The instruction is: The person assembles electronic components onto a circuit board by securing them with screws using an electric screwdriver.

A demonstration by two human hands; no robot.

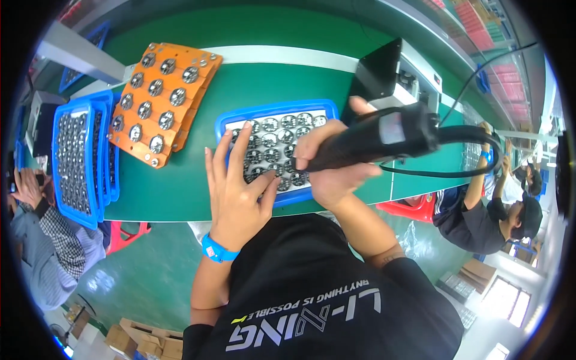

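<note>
My right hand [334, 165] is closed around a black power screwdriver [375, 138] with a thick cable. The tool leans, its handle up to the right and its front end over the tray; the tip is hidden by my hand. Below it lies a blue-rimmed tray [273, 109] with rows of round, shiny metal parts [270, 125]. My left hand [240, 189], with a blue wristband, rests over the tray's left side, several fingers spread. Its index finger and thumb lie close together beside a part near the tray's lower edge; whether they touch it is unclear.
An orange fixture [162, 96] bearing similar round parts stands at the left of the green table. Stacked blue trays [75, 168] sit farther left. A black and silver machine [396, 78] stands back right. People sit at both sides, near red stools [411, 207].
</note>
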